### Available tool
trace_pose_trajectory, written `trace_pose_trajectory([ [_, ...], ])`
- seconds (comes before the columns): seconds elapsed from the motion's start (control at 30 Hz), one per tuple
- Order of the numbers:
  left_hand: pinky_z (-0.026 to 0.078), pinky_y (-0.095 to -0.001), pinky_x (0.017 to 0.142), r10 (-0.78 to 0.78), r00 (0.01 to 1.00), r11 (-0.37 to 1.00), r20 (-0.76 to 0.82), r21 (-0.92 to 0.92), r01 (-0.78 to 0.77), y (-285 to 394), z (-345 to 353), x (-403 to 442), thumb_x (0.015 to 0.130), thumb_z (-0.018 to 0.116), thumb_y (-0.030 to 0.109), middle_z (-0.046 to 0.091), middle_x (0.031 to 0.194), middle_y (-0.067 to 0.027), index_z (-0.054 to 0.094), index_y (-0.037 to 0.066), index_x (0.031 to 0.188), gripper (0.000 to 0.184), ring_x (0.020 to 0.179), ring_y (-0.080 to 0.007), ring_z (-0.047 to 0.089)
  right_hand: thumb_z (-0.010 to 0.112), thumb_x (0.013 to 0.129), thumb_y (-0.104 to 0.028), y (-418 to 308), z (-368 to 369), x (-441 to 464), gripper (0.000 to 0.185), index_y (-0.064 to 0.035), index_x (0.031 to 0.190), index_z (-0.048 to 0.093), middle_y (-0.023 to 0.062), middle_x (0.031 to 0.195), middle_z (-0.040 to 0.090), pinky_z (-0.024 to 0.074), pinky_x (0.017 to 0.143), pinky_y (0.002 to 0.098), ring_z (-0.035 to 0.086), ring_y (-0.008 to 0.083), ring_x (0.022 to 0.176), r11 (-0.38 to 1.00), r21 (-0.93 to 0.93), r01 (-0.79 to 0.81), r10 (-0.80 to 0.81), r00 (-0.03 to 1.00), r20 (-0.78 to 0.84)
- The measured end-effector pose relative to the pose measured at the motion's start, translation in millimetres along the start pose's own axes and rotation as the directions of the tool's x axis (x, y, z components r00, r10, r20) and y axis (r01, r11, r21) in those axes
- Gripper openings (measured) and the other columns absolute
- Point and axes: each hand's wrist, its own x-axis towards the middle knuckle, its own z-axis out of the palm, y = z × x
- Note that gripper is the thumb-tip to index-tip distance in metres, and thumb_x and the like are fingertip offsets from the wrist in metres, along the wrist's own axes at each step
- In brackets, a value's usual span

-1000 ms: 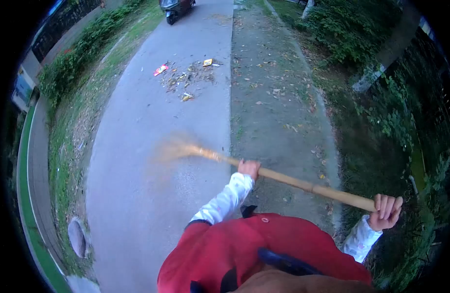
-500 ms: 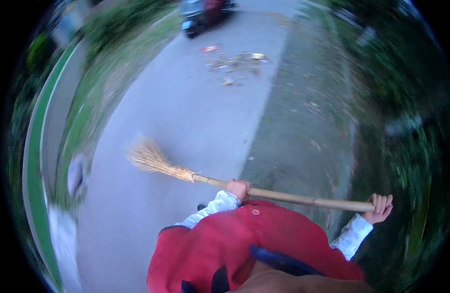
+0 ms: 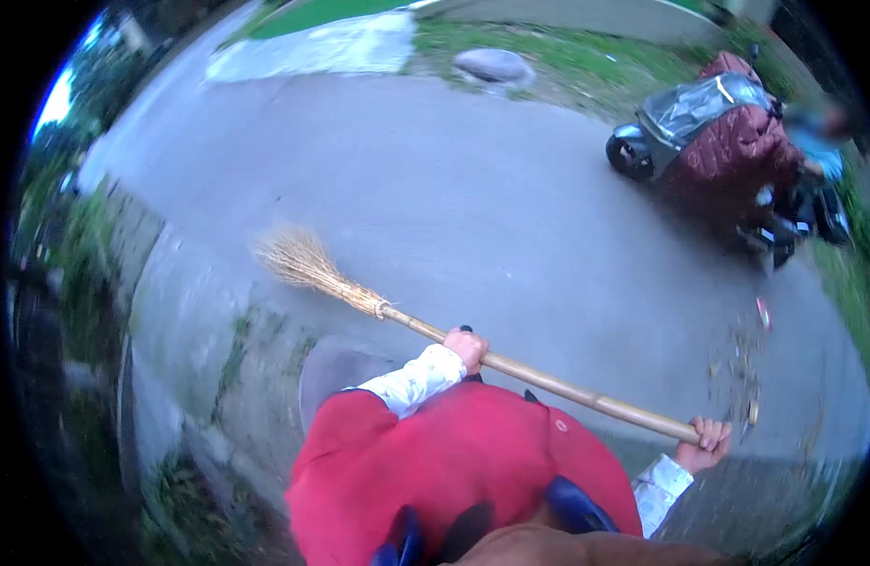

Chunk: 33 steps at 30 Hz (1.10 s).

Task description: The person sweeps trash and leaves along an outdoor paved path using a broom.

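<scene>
A straw broom [image 3: 307, 264] with a long bamboo handle [image 3: 557, 385] slants across my front, its bristles out to the left over the road. Lower on the handle, near the bound neck of the bristles, my left hand [image 3: 466, 349] is closed round the bamboo. Toward the far end, my right hand [image 3: 706, 443] wraps round it too, fingers curled over the top. Whether the bristle tips touch the road cannot be made out. Beyond my right hand lies a scatter of dry litter [image 3: 732, 373], with a small red-and-white scrap [image 3: 764, 313] beside it.
A scooter [image 3: 680, 141] draped with a maroon quilted cover stands at the right, with a person in light blue [image 3: 821, 156] on or beside it. Past the grey road [image 3: 435, 170], a round stone-like slab [image 3: 494, 67] lies by the grass verge. Bushes line the left.
My view has swung left, so the scooter and litter have shifted from the top to the right side. Both hands keep their hold on the broom, whose handle now slopes more steeply.
</scene>
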Motion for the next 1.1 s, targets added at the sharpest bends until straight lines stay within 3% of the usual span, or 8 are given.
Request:
trace_pose_trajectory([
  [0.17,0.044,-0.0402,0.074,-0.32,0.945,0.946,0.063,0.082,0.315,-4.2,-42.5,-169.6,0.062,0.06,0.016,0.063,0.076,-0.0068,0.063,0.014,0.078,0.016,0.076,-0.0252,0.062,0.052,0.088,-0.018,31.9,72.9,-25.5,0.023,-0.0139,0.071,0.036,-0.0053,0.05,0.034,0.0336,0.058,0.0242,0.036,0.0059,0.048,0.961,0.117,-0.251,0.245,0.967,0.064],
  [0.2,0.044,-0.0401,0.073,-0.209,0.978,0.976,-0.008,0.053,0.209,0.5,-45.5,-125.7,0.062,0.06,0.016,0.063,0.075,-0.0071,0.063,0.014,0.078,0.016,0.075,-0.0254,0.062,0.052,0.088,-0.018,4.4,85.5,-17.5,0.023,-0.014,0.071,0.036,-0.0053,0.05,0.034,0.0335,0.058,0.0242,0.036,0.0058,0.048,0.987,0.059,-0.15,0.144,0.985,0.095],
  [0.37,0.044,-0.0398,0.071,-0.282,0.954,0.959,-0.103,-0.066,0.277,21.5,-87.4,-195.2,0.063,0.058,0.013,0.062,0.075,-0.0071,0.063,0.012,0.077,0.015,0.075,-0.0255,0.062,0.049,0.088,-0.014,-17.0,149.9,-7.4,0.022,-0.0132,0.07,0.036,-0.0044,0.051,0.034,0.0331,0.059,0.0244,0.037,0.0069,0.049,0.959,0.131,-0.251,0.227,0.958,0.177],
  [0.6,0.044,-0.0413,0.076,-0.388,0.921,0.921,0.009,0.004,0.388,31.0,-97.7,-266.5,0.065,0.06,0.016,0.064,0.075,-0.0056,0.062,0.014,0.075,0.011,0.077,-0.0248,0.062,0.053,0.086,-0.016,-22.7,162.8,-31.1,0.022,-0.0139,0.072,0.036,-0.0048,0.051,0.035,0.0348,0.057,0.0246,0.036,0.0057,0.048,0.937,0.132,-0.324,0.319,0.946,0.058],
  [0.73,0.042,-0.0422,0.082,-0.525,0.837,0.848,0.152,0.019,0.529,40.3,-140.1,-292.9,0.069,0.057,0.016,0.064,0.085,-0.0063,0.063,0.015,0.086,0.017,0.086,-0.0237,0.061,0.056,0.085,-0.017,-20.8,205.8,-19.7,0.023,-0.0133,0.072,0.037,-0.004,0.056,0.037,0.0369,0.063,0.027,0.039,0.0068,0.054,0.899,0.162,-0.406,0.386,0.912,0.142],
  [0.83,0.041,-0.0414,0.085,-0.579,0.813,0.815,0.06,0.037,0.578,46.8,-150.3,-328.4,0.071,0.057,0.017,0.063,0.089,-0.007,0.063,0.016,0.089,0.019,0.09,-0.0236,0.061,0.058,0.084,-0.017,-21.5,232.7,-28.3,0.022,-0.0133,0.075,0.039,-0.0034,0.058,0.037,0.0379,0.067,0.0293,0.039,0.009,0.057,0.863,0.184,-0.471,0.425,0.872,0.242],
  [0.87,0.043,-0.0417,0.08,-0.566,0.824,0.824,-0.025,-0.016,0.566,47.4,-153.2,-338.8,0.064,0.058,0.014,0.063,0.08,-0.0074,0.062,0.013,0.083,0.019,0.083,-0.0266,0.061,0.058,0.083,-0.017,-23.4,241.4,-29.5,0.021,-0.0133,0.076,0.04,-0.0034,0.058,0.037,0.0382,0.068,0.0299,0.04,0.0094,0.058,0.864,0.174,-0.473,0.425,0.868,0.256],
  [1.1,0.045,-0.0404,0.076,-0.595,0.804,0.803,-0.007,0.028,0.595,-18.2,-163.3,-365.5,0.066,0.058,0.016,0.063,0.082,-0.0081,0.062,0.014,0.081,0.016,0.083,-0.0272,0.06,0.06,0.082,-0.016,11.6,300.0,-49.0,0.018,-0.0131,0.079,0.043,-0.0023,0.06,0.039,0.0397,0.076,0.0341,0.042,0.0123,0.064,0.842,0.106,-0.529,0.495,0.836,0.238],
])
